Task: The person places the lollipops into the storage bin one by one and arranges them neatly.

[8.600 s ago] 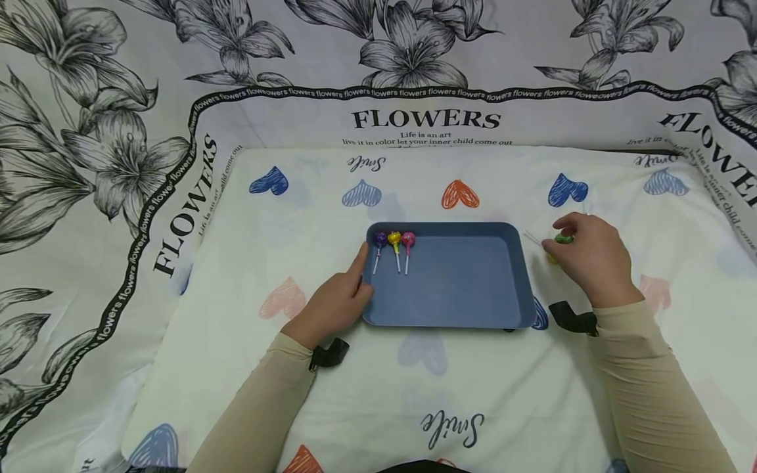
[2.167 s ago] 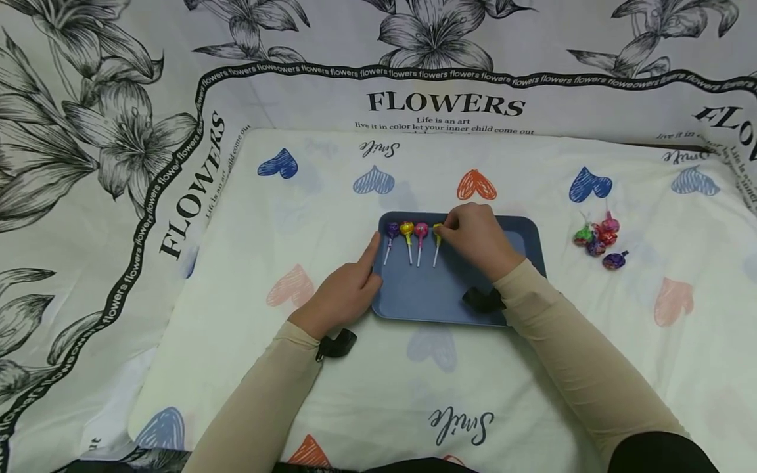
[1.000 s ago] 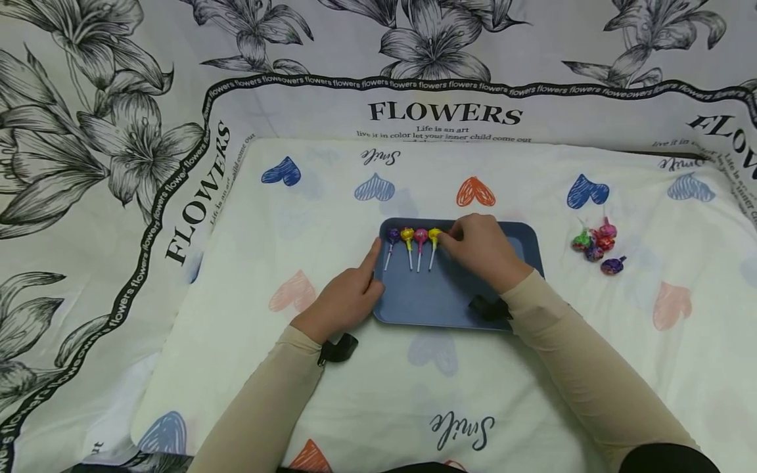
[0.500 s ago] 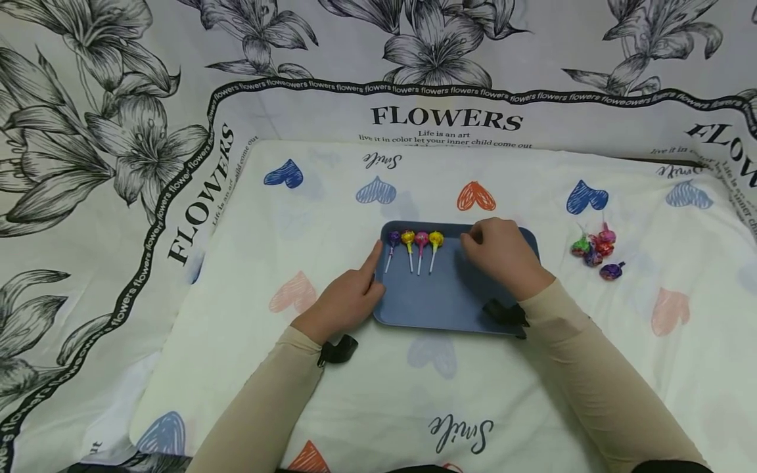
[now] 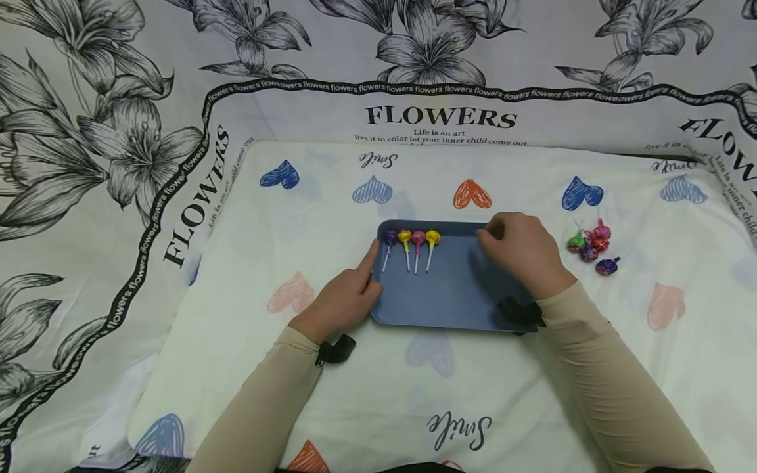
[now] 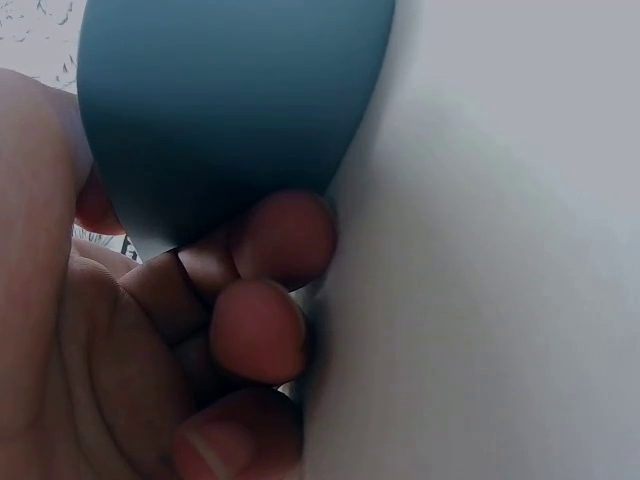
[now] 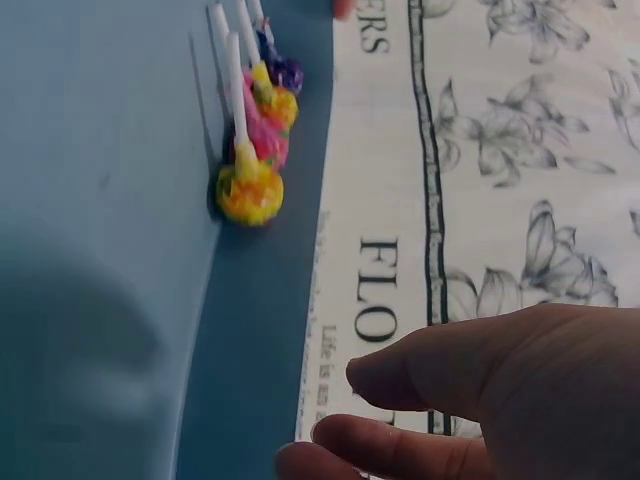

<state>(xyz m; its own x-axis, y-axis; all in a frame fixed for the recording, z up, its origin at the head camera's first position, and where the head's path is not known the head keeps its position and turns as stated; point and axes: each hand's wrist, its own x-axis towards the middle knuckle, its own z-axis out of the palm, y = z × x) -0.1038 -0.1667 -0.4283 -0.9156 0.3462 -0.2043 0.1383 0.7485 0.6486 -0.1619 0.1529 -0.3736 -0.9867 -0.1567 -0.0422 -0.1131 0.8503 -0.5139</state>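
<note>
A blue-grey tray (image 5: 443, 295) lies on the cloth. Along its far left side is a row of wrapped lollipops: purple (image 5: 390, 238), yellow (image 5: 405, 236), pink (image 5: 418, 238) and another yellow one (image 5: 433, 238), sticks toward the person. My left hand (image 5: 342, 303) holds the tray's left edge, index finger stretched along the rim; the left wrist view shows curled fingers (image 6: 285, 240) against the tray's underside. Over the tray's far right part is my right hand (image 5: 526, 253), holding nothing; in the right wrist view its thumb (image 7: 430, 370) and fingertips are apart, right of the last yellow lollipop (image 7: 250, 192).
Right of the tray, a small pile of wrapped lollipops (image 5: 593, 240) sits on the heart-print cloth (image 5: 503, 394), with a purple lollipop (image 5: 607, 266) just in front of it. A flower-print cloth (image 5: 296, 118) lies beyond and to the left.
My right hand brought a yellow lollipop from the pile, laid it at the row's right end, let go and moved right. The left hand stayed at the tray's left edge.
</note>
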